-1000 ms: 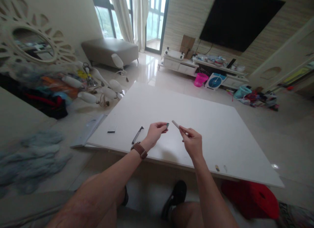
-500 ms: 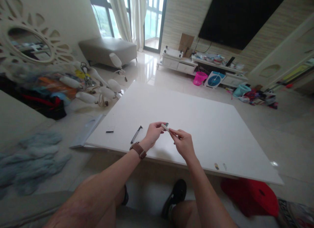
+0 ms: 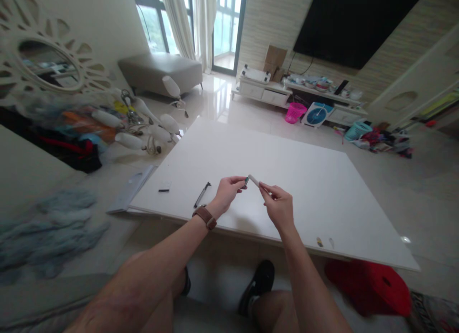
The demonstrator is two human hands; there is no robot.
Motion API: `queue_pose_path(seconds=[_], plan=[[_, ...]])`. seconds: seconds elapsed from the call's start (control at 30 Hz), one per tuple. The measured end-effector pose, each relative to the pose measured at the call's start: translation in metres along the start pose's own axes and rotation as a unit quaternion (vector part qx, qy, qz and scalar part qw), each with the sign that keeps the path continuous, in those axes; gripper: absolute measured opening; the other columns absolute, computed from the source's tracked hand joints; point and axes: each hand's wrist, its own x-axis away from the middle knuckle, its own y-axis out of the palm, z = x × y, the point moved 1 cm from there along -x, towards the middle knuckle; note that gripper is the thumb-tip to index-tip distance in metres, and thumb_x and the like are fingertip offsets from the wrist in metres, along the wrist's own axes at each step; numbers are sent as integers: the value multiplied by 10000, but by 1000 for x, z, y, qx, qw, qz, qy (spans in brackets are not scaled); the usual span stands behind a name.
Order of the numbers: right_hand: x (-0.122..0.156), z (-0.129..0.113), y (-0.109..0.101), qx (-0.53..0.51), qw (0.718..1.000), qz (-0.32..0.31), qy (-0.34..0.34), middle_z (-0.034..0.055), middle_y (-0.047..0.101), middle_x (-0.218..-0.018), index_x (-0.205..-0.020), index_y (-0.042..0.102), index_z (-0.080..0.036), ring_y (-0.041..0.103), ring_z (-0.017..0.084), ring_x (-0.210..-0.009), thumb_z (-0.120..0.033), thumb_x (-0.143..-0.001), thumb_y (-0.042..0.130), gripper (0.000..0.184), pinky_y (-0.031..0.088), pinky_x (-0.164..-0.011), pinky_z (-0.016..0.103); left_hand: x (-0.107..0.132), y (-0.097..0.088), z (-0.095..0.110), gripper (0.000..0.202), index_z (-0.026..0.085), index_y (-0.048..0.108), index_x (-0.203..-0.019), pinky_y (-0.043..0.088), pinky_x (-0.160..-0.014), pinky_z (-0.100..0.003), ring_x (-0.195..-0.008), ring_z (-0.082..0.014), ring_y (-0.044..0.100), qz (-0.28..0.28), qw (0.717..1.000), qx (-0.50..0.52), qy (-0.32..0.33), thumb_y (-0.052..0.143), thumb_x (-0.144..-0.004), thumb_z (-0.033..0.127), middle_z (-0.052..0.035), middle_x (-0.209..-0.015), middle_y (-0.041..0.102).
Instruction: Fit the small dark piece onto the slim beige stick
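Note:
My left hand (image 3: 226,193), with a brown watch on the wrist, pinches a small dark cap-like piece (image 3: 245,182) between thumb and fingertips. My right hand (image 3: 278,206) grips a thin white pen-like stick (image 3: 254,180), whose tip points at the dark piece and nearly touches it. Both hands hover above the near middle of a large white board (image 3: 287,170) lying low over the floor. A black pen (image 3: 202,195) lies on the board left of my left hand. A small black and white piece (image 3: 164,187) rests further left.
A white notebook-like sheet (image 3: 131,191) lies off the board's left edge. A chandelier with white shades (image 3: 143,127) and clutter sit at the left. Two tiny bits (image 3: 323,241) lie near the board's front edge, above a red object (image 3: 369,287). My knees and a black shoe (image 3: 258,281) are below.
The hands drew together half a second ago, the stick meeting the dark piece. Now they have parted a little, with the stick's tip just right of the piece.

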Motion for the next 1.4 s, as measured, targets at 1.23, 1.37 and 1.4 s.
queue_pose_path(seconds=[1.23,1.37,1.4], plan=[[-7,3,7,-31,995,26,91,80,734,-825,-1073,771,-181,555,136,-526,-494,-834,634,417,446,-497,254,1,0,3,255,162,592,-881,453,-673,-272,-665,-149,650,28,999,40,7,743,-676,161,-43,-694,687],[-5,2,11,-36,997,-33,67,64,738,-840,-1044,780,-212,561,132,-548,-476,-840,639,362,455,-517,249,1,-1,1,230,158,590,-869,461,-684,-275,-673,-150,653,21,999,48,9,719,-679,139,-40,-684,681],[-5,2,11,-24,997,-25,67,64,738,-849,-1038,781,-218,570,135,-562,-474,-840,639,354,458,-525,248,2,0,1,236,159,587,-871,460,-682,-275,-671,-150,651,19,999,45,11,722,-678,140,-37,-678,679]])
